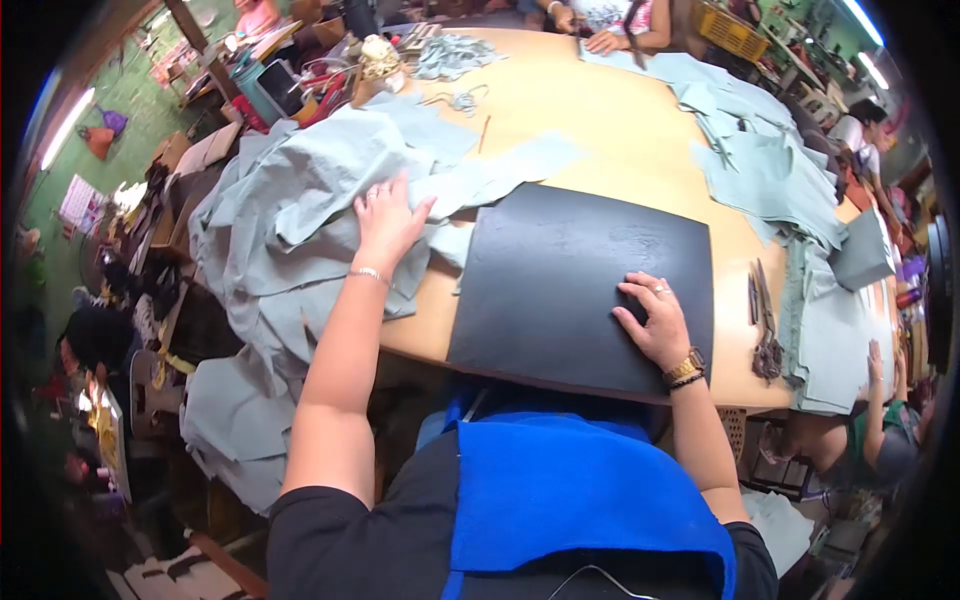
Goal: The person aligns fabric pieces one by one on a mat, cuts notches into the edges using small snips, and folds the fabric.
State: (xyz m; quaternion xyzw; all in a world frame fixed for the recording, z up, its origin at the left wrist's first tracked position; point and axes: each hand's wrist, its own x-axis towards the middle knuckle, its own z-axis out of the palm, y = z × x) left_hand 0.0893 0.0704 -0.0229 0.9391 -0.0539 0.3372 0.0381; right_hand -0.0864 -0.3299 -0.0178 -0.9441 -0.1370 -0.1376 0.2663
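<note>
My left hand lies on a large heap of pale grey-green cloth, palm down with the fingers apart. The cloth spreads over the table's left edge and hangs down beside it. On the black board in front of me rests my right hand, its fingers spread and slightly bent, holding nothing. Dark scissors lie on the table to the right of the board. A strip of the cloth reaches the board's upper left corner.
The wooden table curves away ahead. Cut cloth pieces lie along its right side, near a grey-green block. Across the table a person's hands work at cloth. Another person's hands are at the right. Cluttered items stand back left.
</note>
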